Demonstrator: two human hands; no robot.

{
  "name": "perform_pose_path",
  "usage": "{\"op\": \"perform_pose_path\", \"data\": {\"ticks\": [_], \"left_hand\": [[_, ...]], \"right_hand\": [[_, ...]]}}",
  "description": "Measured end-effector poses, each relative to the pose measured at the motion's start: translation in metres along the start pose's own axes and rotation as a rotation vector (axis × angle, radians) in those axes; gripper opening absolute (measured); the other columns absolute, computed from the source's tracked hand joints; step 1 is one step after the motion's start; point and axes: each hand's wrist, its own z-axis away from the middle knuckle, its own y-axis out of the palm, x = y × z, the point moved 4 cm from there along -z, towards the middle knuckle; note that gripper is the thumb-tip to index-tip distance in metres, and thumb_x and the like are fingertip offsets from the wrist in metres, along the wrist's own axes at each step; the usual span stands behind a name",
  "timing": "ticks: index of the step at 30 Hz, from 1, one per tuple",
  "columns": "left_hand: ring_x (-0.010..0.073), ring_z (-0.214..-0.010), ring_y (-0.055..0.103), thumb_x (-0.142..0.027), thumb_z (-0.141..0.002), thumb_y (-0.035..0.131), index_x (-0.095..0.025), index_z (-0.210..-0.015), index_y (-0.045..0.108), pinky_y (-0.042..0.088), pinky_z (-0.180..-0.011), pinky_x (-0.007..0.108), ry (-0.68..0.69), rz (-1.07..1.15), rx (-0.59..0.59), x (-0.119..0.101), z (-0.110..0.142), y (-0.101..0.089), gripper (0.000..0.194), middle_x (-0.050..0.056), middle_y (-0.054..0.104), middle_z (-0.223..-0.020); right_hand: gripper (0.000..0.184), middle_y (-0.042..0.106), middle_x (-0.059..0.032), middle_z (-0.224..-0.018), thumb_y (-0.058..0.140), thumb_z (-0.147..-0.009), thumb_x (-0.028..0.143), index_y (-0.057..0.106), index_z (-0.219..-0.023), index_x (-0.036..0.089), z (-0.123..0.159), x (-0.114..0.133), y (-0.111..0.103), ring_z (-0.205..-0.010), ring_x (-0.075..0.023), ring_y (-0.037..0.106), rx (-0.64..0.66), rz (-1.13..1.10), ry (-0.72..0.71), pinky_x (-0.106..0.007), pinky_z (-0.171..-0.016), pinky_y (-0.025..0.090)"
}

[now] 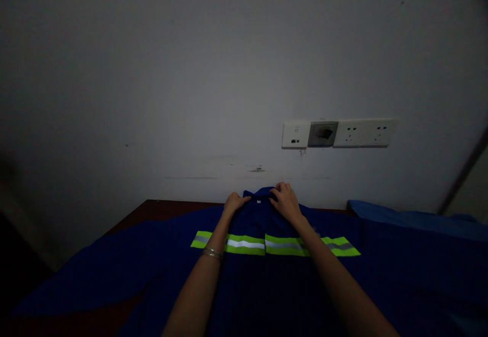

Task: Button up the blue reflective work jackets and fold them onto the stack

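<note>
A dark blue work jacket lies spread out with its collar toward the wall and its sleeves out to the sides. A yellow-green and silver reflective band crosses its chest. At the collar's left end, my left hand is closed, thumb and fingers gripping the cloth. My right hand pinches the collar's right end between thumb and fingers. The collar stands up a little between them, with a small white label inside the neck. A bracelet circles my left wrist.
The reddish-brown table meets a grey wall just behind the collar. A row of sockets and a dark switch plate are set in the wall. Lighter blue cloth lies at the right.
</note>
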Motion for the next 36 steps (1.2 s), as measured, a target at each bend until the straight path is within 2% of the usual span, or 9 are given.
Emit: {"op": "perform_pose_path", "data": {"ticks": [3,6,9,15,20,23,28,36], "left_hand": [[0.0123,-0.049,0.054,-0.042,-0.066,0.066,-0.01,-0.056,0.06,0.035,-0.046,0.021,-0.029,0.108,0.1,0.005,-0.002,0.003,0.034,0.007,0.063,-0.058],[0.0078,-0.042,0.047,-0.028,-0.065,0.068,-0.01,-0.055,0.06,0.033,-0.043,0.02,-0.044,0.177,0.168,0.005,-0.003,0.001,0.022,0.003,0.062,-0.056],[0.0053,-0.038,0.042,-0.021,-0.065,0.066,-0.011,-0.057,0.059,0.027,-0.039,0.019,-0.057,0.242,0.198,0.006,-0.003,-0.001,0.016,0.001,0.061,-0.057],[0.0046,-0.04,0.044,-0.023,-0.071,0.06,-0.011,-0.062,0.055,0.028,-0.04,0.018,-0.125,0.359,0.212,0.009,0.0,-0.004,0.016,0.0,0.058,-0.057],[0.004,-0.04,0.043,-0.024,-0.074,0.056,-0.013,-0.064,0.049,0.026,-0.039,0.017,-0.15,0.405,0.207,0.013,0.0,-0.016,0.017,-0.003,0.052,-0.054],[0.0032,-0.038,0.038,-0.028,-0.072,0.059,-0.014,-0.063,0.048,0.022,-0.038,0.018,-0.136,0.419,0.208,0.015,0.0,-0.024,0.02,-0.005,0.046,-0.05],[0.0028,-0.038,0.031,-0.033,-0.068,0.063,-0.013,-0.069,0.054,0.017,-0.038,0.018,-0.086,0.431,0.217,0.018,0.001,-0.036,0.022,-0.007,0.041,-0.048],[0.0033,-0.038,0.028,-0.024,-0.071,0.056,-0.013,-0.077,0.057,0.017,-0.039,0.017,-0.015,0.407,0.247,0.02,-0.001,-0.045,0.013,-0.008,0.039,-0.046]], "right_hand": [[0.02,0.049,-0.0093,-0.101,0.062,-0.074,0.024,0.061,-0.094,0.021,0.002,0.005,0.001,-0.095,-0.0241,0.041,0.014,0.068,-0.065,-0.034,-0.077,0.034],[0.02,0.049,-0.0104,-0.103,0.06,-0.075,0.022,0.06,-0.095,0.019,0.005,0.01,0.002,-0.095,-0.0246,0.04,-0.001,0.121,-0.073,-0.035,-0.078,0.031],[0.019,0.049,-0.0113,-0.104,0.056,-0.077,0.019,0.06,-0.096,0.018,0.004,0.014,0.005,-0.095,-0.0246,0.039,-0.013,0.15,-0.065,-0.036,-0.078,0.029],[0.015,0.052,-0.0118,-0.103,0.05,-0.081,0.017,0.064,-0.088,0.018,-0.001,0.011,0.011,-0.095,-0.0242,0.039,-0.003,0.171,-0.058,-0.036,-0.078,0.029],[0.018,0.053,-0.0121,-0.105,0.047,-0.083,0.016,0.065,-0.086,0.018,-0.004,0.005,0.007,-0.096,-0.0248,0.038,0.008,0.132,-0.065,-0.037,-0.078,0.029],[0.022,0.053,-0.0118,-0.106,0.044,-0.083,0.013,0.065,-0.089,0.018,-0.008,0.0,0.001,-0.096,-0.0253,0.038,0.021,0.091,-0.058,-0.037,-0.078,0.03],[0.023,0.057,-0.0104,-0.102,0.046,-0.081,0.011,0.064,-0.093,0.02,-0.013,-0.01,-0.007,-0.097,-0.0253,0.038,0.068,0.021,-0.061,-0.037,-0.077,0.03],[0.02,0.063,-0.0095,-0.093,0.044,-0.085,0.017,0.063,-0.091,0.019,-0.022,-0.012,-0.021,-0.096,-0.0257,0.041,0.055,0.03,-0.058,-0.036,-0.076,0.028]]}}
